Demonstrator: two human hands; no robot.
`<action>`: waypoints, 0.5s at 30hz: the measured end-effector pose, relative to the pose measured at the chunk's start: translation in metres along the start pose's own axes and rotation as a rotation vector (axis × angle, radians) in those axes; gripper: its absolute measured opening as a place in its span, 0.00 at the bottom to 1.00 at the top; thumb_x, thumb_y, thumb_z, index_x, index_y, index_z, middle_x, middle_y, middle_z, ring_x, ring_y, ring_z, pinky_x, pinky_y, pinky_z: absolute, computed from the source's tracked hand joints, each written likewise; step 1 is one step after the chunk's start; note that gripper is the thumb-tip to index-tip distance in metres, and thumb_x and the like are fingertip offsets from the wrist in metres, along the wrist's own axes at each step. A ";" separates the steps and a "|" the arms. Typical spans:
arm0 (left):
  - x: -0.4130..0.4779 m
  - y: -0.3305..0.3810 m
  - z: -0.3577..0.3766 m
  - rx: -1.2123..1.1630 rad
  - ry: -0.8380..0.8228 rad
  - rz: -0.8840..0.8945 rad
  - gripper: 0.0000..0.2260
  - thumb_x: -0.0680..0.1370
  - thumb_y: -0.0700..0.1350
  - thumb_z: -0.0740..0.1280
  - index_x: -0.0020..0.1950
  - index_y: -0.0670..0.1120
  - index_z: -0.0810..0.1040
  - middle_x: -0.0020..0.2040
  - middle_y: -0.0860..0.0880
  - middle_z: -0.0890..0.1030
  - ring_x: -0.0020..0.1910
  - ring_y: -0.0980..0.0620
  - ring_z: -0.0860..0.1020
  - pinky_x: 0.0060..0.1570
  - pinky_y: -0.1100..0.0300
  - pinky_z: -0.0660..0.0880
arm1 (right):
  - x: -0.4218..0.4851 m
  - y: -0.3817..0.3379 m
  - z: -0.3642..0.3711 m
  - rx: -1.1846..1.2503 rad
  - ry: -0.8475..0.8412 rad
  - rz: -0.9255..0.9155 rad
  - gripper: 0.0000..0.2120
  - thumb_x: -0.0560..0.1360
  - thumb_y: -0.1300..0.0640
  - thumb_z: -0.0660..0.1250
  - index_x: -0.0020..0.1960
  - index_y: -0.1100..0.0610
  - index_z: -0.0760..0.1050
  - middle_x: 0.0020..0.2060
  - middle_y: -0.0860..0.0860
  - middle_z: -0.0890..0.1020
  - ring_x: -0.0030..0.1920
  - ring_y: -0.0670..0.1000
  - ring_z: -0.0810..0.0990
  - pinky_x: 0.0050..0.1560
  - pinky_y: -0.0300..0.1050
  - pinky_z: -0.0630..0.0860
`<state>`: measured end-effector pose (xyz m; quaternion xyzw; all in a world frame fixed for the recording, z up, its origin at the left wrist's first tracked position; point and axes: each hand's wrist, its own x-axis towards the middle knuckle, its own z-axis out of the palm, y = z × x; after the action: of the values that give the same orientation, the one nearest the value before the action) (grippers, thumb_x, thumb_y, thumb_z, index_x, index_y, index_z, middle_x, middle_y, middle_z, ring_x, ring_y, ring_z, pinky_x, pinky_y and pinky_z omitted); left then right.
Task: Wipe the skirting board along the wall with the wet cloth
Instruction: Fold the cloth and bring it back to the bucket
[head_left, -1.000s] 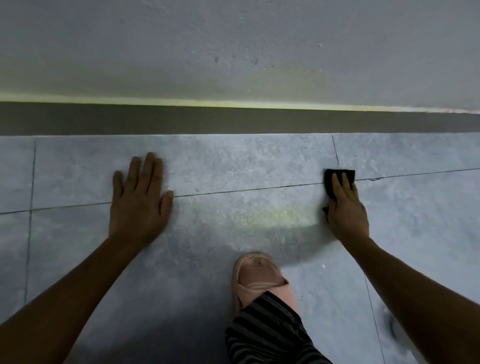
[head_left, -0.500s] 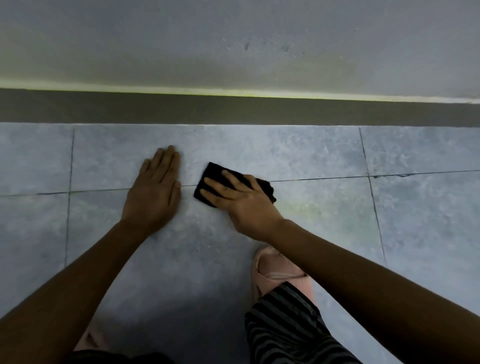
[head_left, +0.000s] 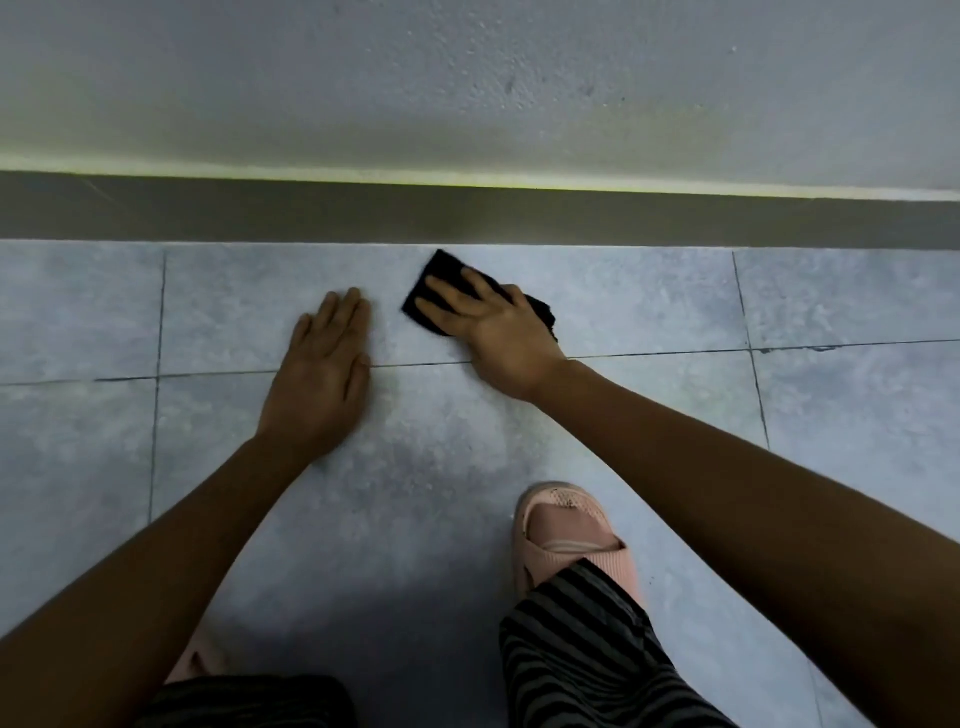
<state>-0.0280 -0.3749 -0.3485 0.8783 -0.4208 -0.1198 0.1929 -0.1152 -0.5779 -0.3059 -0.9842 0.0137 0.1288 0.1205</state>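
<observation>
A dark grey skirting board (head_left: 467, 215) runs across the view at the foot of the pale wall (head_left: 467, 78). A black cloth (head_left: 434, 283) lies flat on the grey floor tiles just in front of the board, its far corner almost at the board's base. My right hand (head_left: 493, 327) presses down on the cloth with fingers spread over it. My left hand (head_left: 324, 374) rests palm down on the tile to the left of the cloth, holding nothing.
Grey floor tiles (head_left: 649, 301) with dark grout lines fill the floor. My right foot in a pink slipper (head_left: 566, 535) and a striped trouser leg (head_left: 587, 654) sit near the bottom centre. The other pink slipper (head_left: 195, 657) shows partly at bottom left.
My right hand slid the cloth from the far right over toward my left hand, then forward, closer to the skirting board. My left hand stayed flat on the floor.
</observation>
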 end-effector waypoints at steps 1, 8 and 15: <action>0.000 0.002 -0.002 -0.086 0.031 -0.035 0.25 0.79 0.48 0.47 0.74 0.38 0.59 0.74 0.42 0.60 0.74 0.48 0.55 0.72 0.61 0.44 | 0.000 -0.003 0.001 -0.008 0.015 -0.098 0.34 0.74 0.68 0.58 0.75 0.46 0.59 0.76 0.47 0.58 0.76 0.56 0.54 0.67 0.57 0.61; -0.004 0.052 -0.039 -0.729 0.111 -0.698 0.17 0.80 0.57 0.56 0.59 0.48 0.74 0.53 0.45 0.80 0.49 0.48 0.79 0.50 0.56 0.73 | -0.001 -0.007 -0.029 0.746 -0.019 0.062 0.21 0.76 0.68 0.64 0.65 0.52 0.75 0.62 0.50 0.79 0.53 0.50 0.81 0.54 0.42 0.79; 0.001 0.066 -0.155 -1.569 0.007 -0.862 0.18 0.78 0.57 0.59 0.52 0.43 0.76 0.47 0.45 0.82 0.47 0.49 0.81 0.47 0.55 0.77 | 0.005 -0.060 -0.120 0.773 0.005 -0.096 0.17 0.72 0.64 0.70 0.54 0.50 0.68 0.51 0.46 0.79 0.49 0.41 0.79 0.49 0.37 0.76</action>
<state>-0.0151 -0.3769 -0.1806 0.5759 0.1492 -0.4324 0.6776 -0.0771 -0.5483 -0.1804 -0.8661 0.0156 0.1058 0.4884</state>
